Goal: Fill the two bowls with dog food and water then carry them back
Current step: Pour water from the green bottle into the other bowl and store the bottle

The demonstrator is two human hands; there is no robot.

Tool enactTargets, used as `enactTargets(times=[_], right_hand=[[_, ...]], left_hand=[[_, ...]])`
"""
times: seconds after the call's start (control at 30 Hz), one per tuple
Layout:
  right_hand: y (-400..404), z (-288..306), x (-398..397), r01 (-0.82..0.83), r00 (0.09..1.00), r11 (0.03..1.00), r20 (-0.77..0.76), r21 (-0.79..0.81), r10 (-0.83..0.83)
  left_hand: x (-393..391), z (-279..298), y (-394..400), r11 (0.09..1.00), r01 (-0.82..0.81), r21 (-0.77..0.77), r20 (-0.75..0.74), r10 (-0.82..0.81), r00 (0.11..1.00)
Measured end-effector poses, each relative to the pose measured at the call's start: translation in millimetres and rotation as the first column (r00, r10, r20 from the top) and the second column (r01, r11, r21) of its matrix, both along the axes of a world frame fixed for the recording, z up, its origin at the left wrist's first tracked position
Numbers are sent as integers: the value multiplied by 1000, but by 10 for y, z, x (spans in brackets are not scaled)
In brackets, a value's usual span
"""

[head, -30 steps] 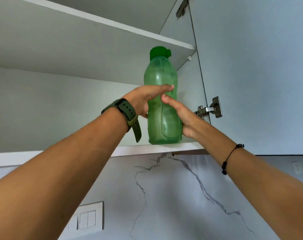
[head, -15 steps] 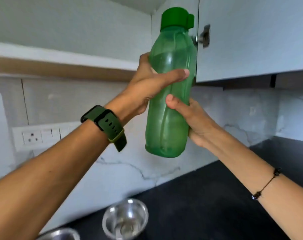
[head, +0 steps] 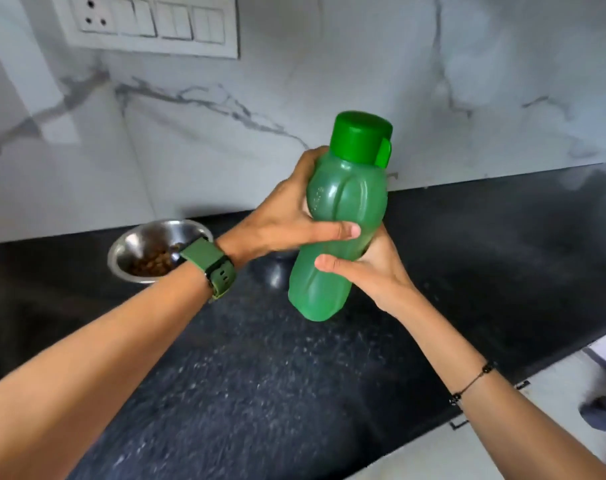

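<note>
Translucent green plastic bottle [head: 332,237] with darker green flip cap [head: 360,138], tilted, centre frame, above black speckled countertop [head: 260,375]. Left hand [head: 287,220] wrapped round upper body; right hand [head: 371,268] gripping lower body. One steel bowl [head: 132,244] visible, centre left, holding brown kibble [head: 152,265]. One white switch panel [head: 149,22], upper left.
</note>
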State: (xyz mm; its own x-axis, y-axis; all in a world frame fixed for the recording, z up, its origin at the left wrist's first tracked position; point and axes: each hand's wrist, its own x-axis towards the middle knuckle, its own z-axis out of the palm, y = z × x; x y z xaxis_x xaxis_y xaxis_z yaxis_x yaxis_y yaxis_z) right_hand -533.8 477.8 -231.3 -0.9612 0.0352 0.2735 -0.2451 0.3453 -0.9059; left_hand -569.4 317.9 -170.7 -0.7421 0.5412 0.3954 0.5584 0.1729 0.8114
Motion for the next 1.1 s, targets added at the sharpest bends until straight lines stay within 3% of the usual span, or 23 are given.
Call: enactTargets(times=[0.37, 0.63, 0.77, 1.0, 1.07, 1.1], right_hand=[[-43, -590, 13, 12, 994, 989, 104, 150, -28], [32, -713, -75, -3, 993, 986, 120, 167, -17], [-7, -718, -110, -30, 989, 986, 147, 162, 6], [26, -745, -125, -61, 982, 987, 187, 147, 33], [-2, -761, -114, -44, 983, 987, 183, 153, 16], [-36, -771, -104, -31, 985, 986, 173, 167, 1]], left_hand=[[21, -611, -20, 999, -23, 29, 176, 18, 984], [-172, -286, 69, 998, 52, 25, 154, -55, 987], [-234, -169, 102, 985, 108, 136, 167, -130, 977], [-148, -295, 193, 989, -37, 141, 93, 24, 995], [-71, -344, 275, 967, -229, 116, -72, 238, 969], [-24, -367, 346, 922, -368, 125, -175, 385, 906]])
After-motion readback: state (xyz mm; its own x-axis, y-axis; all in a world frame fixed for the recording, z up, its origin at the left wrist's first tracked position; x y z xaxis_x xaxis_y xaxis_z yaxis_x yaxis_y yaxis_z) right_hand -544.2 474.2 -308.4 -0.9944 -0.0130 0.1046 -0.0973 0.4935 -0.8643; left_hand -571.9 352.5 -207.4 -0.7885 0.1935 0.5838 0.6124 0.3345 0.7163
